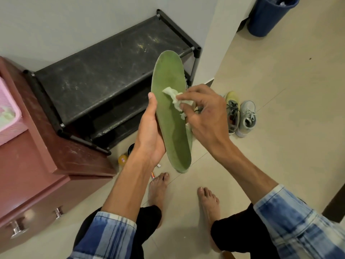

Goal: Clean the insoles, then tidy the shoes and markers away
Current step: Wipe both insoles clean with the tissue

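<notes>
Your right hand [205,116] pinches a crumpled pale wipe [175,100] in its fingertips and presses it onto the middle of the green insole [172,131]. Your left hand [149,135] grips the insole from beneath, thumb laid along its left edge; the other fingers are hidden behind it. The insole is in the air, toe end away from you, in front of the black shoe rack [112,71].

Brace your palm behind the spot you rub so the insole does not flex. Stroke along its length and turn the wipe to a fresh face. The heel end looks darker and probably needs more passes.

No brand is readable on the insole. A small yellow object [123,159] on the floor by the rack's near corner carries a red label, too small to read.
</notes>
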